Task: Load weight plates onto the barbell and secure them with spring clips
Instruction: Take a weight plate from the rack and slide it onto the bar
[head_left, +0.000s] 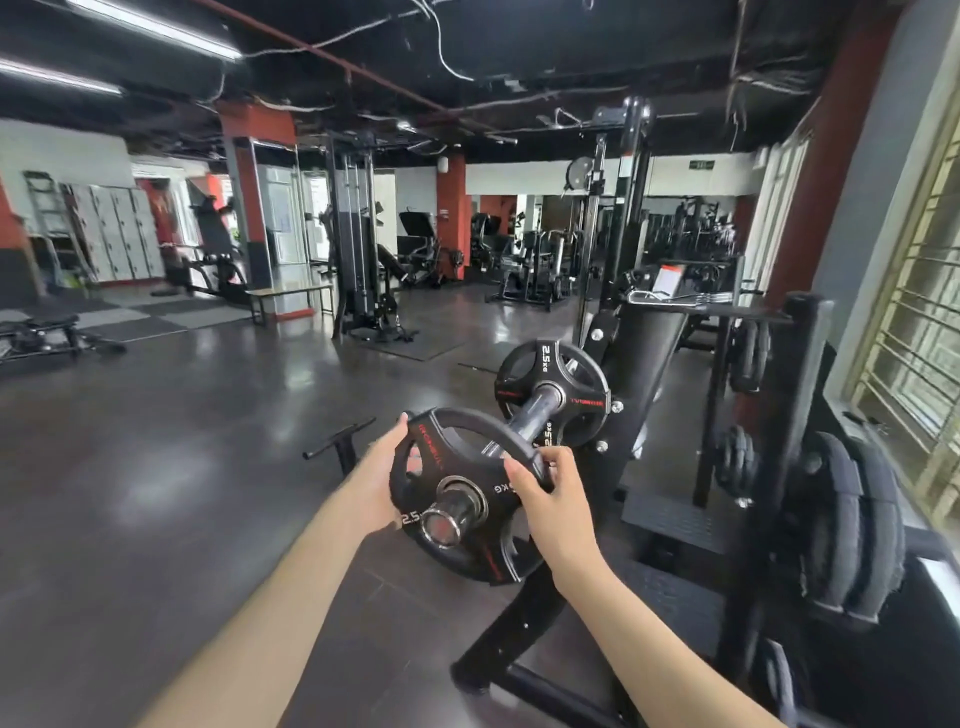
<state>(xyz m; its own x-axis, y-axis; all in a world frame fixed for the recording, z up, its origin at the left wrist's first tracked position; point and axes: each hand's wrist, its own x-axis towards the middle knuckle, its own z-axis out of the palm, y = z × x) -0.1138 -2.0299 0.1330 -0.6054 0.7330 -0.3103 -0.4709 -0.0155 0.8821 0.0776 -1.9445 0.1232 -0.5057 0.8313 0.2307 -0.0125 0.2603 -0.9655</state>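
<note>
Barbell sleeve (535, 415): chrome, end cap toward the camera, carrying two black 2.5 kg plates. Near plate (467, 493): threaded on at the sleeve's outer end, held between both hands. Left hand (382, 480): fingers curled round its left rim. Right hand (553, 493): gripping its upper right rim. Far plate (553, 397): seated further along, well apart from the hands.
</note>
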